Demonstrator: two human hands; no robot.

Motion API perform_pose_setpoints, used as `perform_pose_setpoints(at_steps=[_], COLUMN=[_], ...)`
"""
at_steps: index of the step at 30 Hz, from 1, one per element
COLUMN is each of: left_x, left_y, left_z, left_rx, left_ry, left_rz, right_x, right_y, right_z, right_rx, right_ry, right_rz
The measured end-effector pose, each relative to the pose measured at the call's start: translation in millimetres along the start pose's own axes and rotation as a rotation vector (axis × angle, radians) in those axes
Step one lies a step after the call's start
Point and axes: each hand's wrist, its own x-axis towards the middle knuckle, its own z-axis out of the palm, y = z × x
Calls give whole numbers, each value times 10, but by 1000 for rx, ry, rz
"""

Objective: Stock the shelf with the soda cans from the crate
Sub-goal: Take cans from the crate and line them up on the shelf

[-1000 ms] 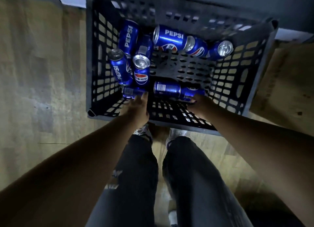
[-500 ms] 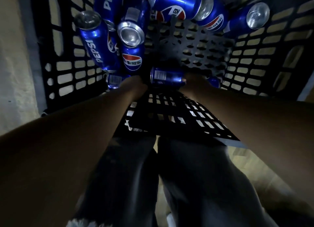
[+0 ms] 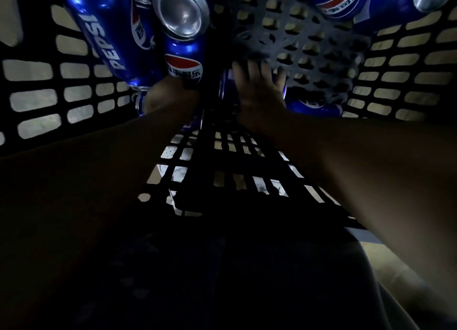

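Observation:
Both my arms reach deep into a black slatted crate [image 3: 37,70] holding several blue Pepsi cans. My left hand [image 3: 170,97] grips a lying can [image 3: 139,104] at the crate's near left, mostly hidden beneath it. My right hand [image 3: 259,87] lies over another lying can [image 3: 226,87] near the middle, fingers wrapped across its top. A further can [image 3: 311,105] lies just right of that hand. Two more cans lean at the upper left, one showing PEPSI lettering [image 3: 103,32], one with its silver end [image 3: 181,10] facing me.
More cans [image 3: 341,0] lie along the crate's far edge at the top right. The crate's perforated floor [image 3: 309,45] is bare in the middle. The near wall [image 3: 235,161] stands between my forearms; white shoes show through its holes.
The view has dropped closer into the crate. Both hands have settled lower onto the lying cans, the right hand's fingers now spread over its can.

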Motion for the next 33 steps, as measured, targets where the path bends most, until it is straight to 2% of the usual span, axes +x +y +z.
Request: perform_pose_setpoints(at_steps=[5,10,16,21,26,33], left_x=[123,106,11,-344,-790,-1600], left_y=[-57,-92,-88,88,139,303], left_z=[-14,-33,-56,-44,-121,-577], left_rx=[-126,-206,-209,-316,-276,-377], left_ry=[52,1,-47,-94,-158,-200], left_rz=[-7,-8,-1,-33,-53,-147], right_x=[180,257,180,-95,-478,-1073], right_y=[-150,-152,-195,-94,-130,-258], right_z=[-104,-199,-426,-717,-1100,-1666], right_rx=[-7,-62,-6,109,196,202], right_ry=[19,-4,-34,-21,-12,28], right_rz=[-58,-78,51,165,225,188])
